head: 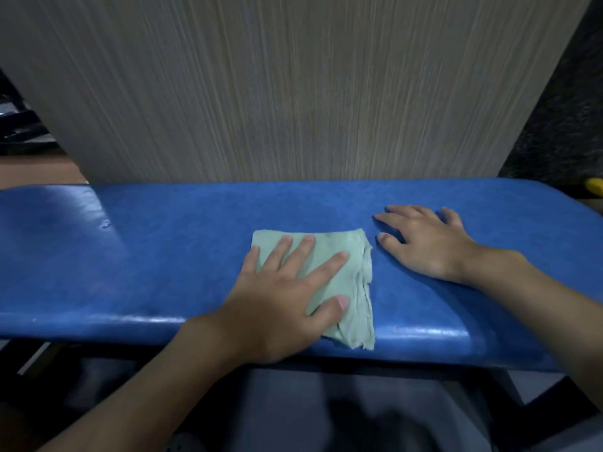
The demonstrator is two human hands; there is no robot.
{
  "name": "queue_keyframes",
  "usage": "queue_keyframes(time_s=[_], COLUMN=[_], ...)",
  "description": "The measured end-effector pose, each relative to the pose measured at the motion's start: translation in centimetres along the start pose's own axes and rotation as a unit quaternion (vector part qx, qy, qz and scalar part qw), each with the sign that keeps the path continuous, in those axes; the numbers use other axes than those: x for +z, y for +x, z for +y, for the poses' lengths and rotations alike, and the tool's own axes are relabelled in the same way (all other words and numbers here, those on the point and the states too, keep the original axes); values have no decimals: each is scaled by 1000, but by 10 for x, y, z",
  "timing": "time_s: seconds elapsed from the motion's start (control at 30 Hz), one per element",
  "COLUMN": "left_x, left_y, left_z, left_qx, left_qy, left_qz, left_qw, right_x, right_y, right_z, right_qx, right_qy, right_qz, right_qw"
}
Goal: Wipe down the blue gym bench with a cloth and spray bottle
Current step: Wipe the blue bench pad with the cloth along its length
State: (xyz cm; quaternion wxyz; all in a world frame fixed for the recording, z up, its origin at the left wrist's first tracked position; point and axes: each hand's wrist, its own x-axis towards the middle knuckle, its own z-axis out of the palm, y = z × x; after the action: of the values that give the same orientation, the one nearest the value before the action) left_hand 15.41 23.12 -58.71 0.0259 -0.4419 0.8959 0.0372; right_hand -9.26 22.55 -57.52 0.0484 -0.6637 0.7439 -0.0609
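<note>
While looking down from head height, view: blue padded gym bench [163, 256] running left to right across the middle of the frame.
Cloth [355, 288]: pale green, folded, frayed along its right side; flat on the bench top at centre frame, lower corner reaching the front edge.
Left hand [284, 305]: centre frame, palm down on the cloth, fingers straight and spread, thumb out to the right; pressing, not gripping.
Right hand [427, 246]: right of centre, palm down on bare blue padding just beside the cloth, apart from it; fingers straight and spread, holding nothing.
Bench surface: glossy along the front edge; small nick [106, 225] at left of frame.
Behind the bench: grey-brown wood-grain panel [293, 93] filling the upper frame.
Right edge of frame: small yellow object [594, 186], too little showing to identify.
</note>
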Motion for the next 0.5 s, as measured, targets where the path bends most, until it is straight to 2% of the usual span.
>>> queue_keyframes(time_s=[0.07, 0.2, 0.5], left_x=[-1, -6, -24], left_y=[-2, 25, 171], left_z=[0, -13, -65], left_qx=[-1, -7, -64], left_qy=[-1, 0, -14], left_qz=[-1, -11, -32], left_qw=[1000, 1000, 997], right_x=[-2, 7, 11], right_y=[3, 5, 4], right_z=[-2, -4, -3], right_qx=[-2, -7, -10], right_qy=[14, 8, 3], right_qz=[14, -15, -9], right_qw=[1000, 1000, 1000])
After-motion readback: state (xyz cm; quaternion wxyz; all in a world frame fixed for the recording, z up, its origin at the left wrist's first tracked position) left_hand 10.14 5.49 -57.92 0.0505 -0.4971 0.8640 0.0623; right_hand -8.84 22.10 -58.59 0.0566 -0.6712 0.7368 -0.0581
